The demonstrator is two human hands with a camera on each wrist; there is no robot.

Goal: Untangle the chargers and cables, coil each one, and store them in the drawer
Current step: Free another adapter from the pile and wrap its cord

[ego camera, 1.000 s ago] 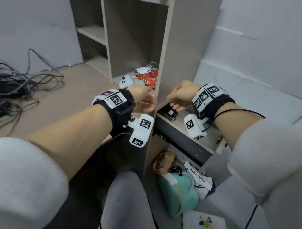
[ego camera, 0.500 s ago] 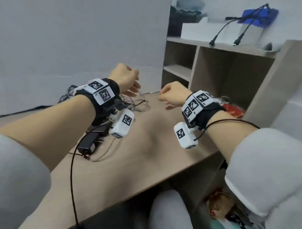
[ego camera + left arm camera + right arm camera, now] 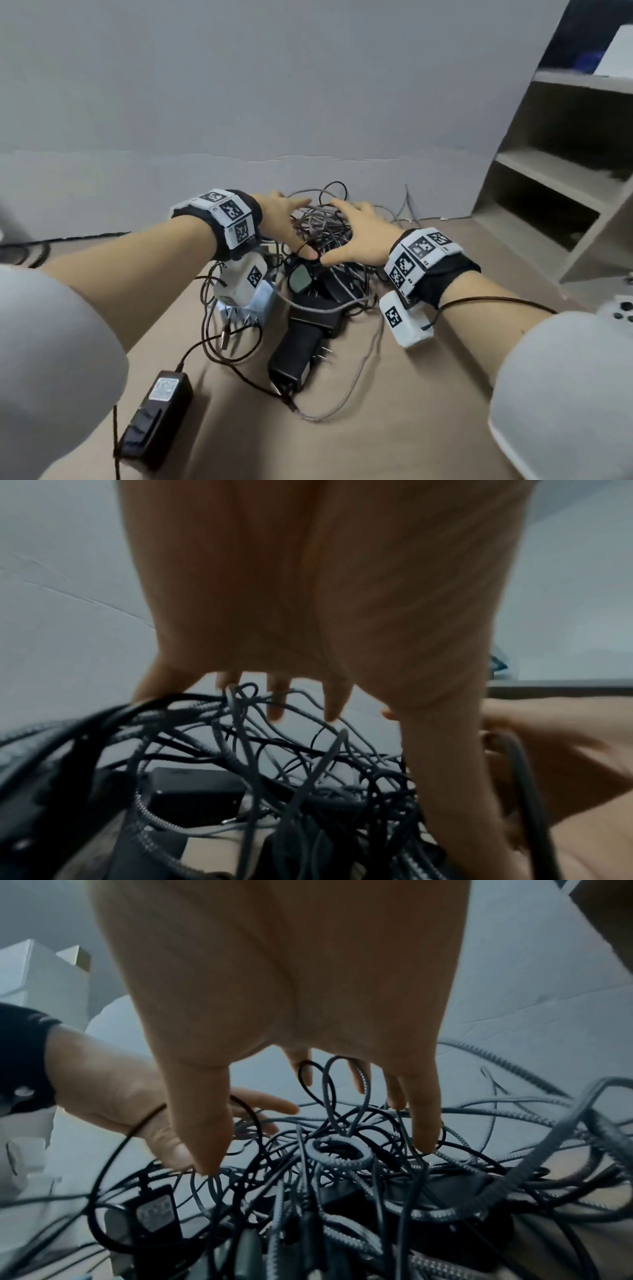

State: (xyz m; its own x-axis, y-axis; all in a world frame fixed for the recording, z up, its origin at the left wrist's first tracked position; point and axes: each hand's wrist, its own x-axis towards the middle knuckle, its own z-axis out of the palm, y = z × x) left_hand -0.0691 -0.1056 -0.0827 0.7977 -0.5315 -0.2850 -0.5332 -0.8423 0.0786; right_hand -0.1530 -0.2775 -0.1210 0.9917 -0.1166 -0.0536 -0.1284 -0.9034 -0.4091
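A tan desk (image 3: 394,428) meets a grey wall. The tangle (image 3: 325,226) lies directly under both hands, between them. The left hand (image 3: 284,222) and right hand (image 3: 359,236) are spread, fingers dipping among the loops, gripping nothing, equally near. Black adapters (image 3: 301,346) lie nearer the wrists; bare desk to the right gives room.
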